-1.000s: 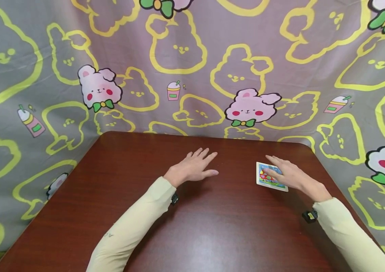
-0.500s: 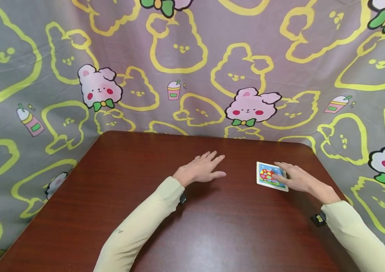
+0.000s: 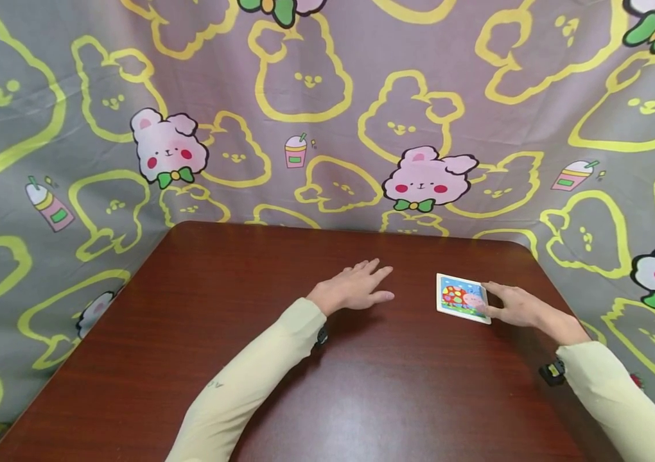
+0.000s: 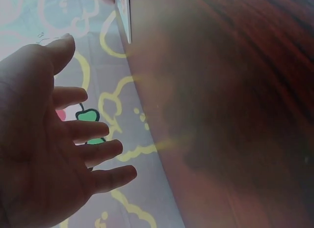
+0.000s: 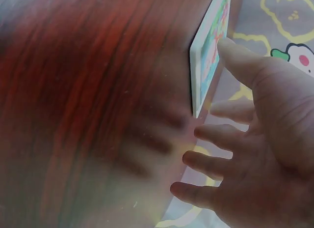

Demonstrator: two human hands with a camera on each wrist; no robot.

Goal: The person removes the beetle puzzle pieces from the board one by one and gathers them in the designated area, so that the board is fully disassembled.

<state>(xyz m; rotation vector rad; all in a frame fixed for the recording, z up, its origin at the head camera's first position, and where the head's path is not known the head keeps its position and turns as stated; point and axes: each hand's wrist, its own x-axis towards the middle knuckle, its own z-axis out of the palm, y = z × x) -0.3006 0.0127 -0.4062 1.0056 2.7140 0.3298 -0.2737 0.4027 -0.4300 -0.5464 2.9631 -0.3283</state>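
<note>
A square picture card [image 3: 459, 298] with a ladybug print and a pale border lies flat on the brown table toward the right. At its right edge is my right hand [image 3: 515, 306], fingers and thumb spread; whether they touch the card I cannot tell. In the right wrist view the thumb of the right hand [image 5: 245, 139] overlaps the edge of the card [image 5: 210, 53]. My left hand [image 3: 356, 286] is held over the table to the left of the card, fingers spread, holding nothing. The left wrist view shows the left hand [image 4: 64, 125] with its palm bare and the card [image 4: 124, 12] beyond.
The brown table [image 3: 189, 308] has rounded far corners. Behind it and along both sides hangs a grey curtain [image 3: 339, 58] with yellow outlines and cartoon bears. Each sleeve has a small black device at the wrist.
My right hand has shifted right, from over the card to its right edge, uncovering more of the picture. My left hand has moved to the right, closer to the card. The card has stayed in place.
</note>
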